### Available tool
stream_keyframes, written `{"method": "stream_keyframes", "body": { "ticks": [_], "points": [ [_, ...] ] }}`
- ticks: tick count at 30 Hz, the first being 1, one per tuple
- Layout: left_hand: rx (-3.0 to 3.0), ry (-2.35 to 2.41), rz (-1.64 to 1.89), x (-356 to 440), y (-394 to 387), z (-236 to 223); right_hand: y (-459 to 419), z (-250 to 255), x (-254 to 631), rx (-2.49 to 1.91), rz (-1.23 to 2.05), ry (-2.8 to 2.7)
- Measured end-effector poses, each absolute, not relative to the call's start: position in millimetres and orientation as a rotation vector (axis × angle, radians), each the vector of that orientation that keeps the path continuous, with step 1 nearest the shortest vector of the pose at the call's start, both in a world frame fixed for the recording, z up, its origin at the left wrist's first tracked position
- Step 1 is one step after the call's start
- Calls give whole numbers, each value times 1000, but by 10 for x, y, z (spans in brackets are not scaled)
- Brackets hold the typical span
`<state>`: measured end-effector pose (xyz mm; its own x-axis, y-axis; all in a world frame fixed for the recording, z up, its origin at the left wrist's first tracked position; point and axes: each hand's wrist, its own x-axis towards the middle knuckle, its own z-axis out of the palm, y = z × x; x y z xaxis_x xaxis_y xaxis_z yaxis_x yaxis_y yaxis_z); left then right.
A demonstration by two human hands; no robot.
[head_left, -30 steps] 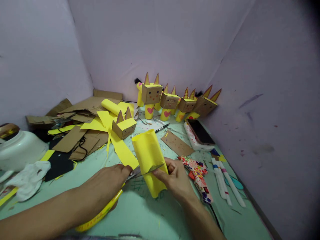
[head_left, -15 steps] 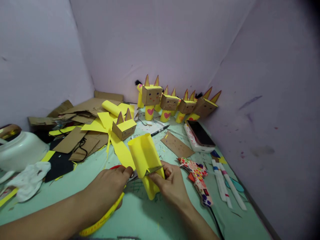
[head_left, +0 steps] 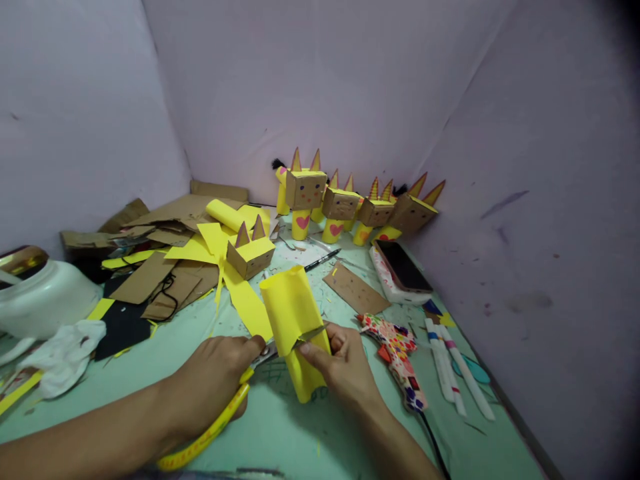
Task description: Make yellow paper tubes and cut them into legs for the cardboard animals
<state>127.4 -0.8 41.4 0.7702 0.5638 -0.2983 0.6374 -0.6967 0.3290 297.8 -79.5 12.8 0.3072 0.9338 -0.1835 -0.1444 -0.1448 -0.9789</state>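
My left hand (head_left: 220, 370) is closed around a pair of scissors, its fingers mostly hidden behind the back of the hand. The scissors' blades (head_left: 264, 355) reach into a curled piece of yellow paper (head_left: 287, 303), with one dark blade lying across it. A curved yellow piece with faint marks (head_left: 215, 423) extends below this hand, apparently part of the scissors' handle. My right hand (head_left: 345, 363) pinches the paper at its right edge, thumb in front, close to the blade tip. A cut runs partway across the paper, and its lower part hangs down.
Cardboard-headed yellow figures (head_left: 305, 190) stand along the back wall. A loose eared cardboard head (head_left: 250, 257) sits by yellow paper scraps (head_left: 245, 303). On the right lie a phone (head_left: 403, 265), a patterned glue gun (head_left: 395, 357) and markers (head_left: 445, 367). A white pot (head_left: 45, 300) stands left.
The scissors' blades have shifted and opened in the paper, and the red handle part seen earlier is now hidden. Both hands stay nearly in place; the view has shifted slightly.
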Motion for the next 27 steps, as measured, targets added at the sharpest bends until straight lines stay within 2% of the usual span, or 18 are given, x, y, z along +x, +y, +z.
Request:
{"method": "stream_keyframes", "body": {
  "ticks": [6,15,27],
  "points": [
    [2536,963,-418,1360,-77,559,-806,169,2938,-1356,1137,-841],
    [2614,983,-427,1465,-109,628,-824,152,2936,-1399,1108,-862],
    [2523,891,-254,1344,-52,525,-808,175,2970,-1380,1183,-802]
  ]
}}
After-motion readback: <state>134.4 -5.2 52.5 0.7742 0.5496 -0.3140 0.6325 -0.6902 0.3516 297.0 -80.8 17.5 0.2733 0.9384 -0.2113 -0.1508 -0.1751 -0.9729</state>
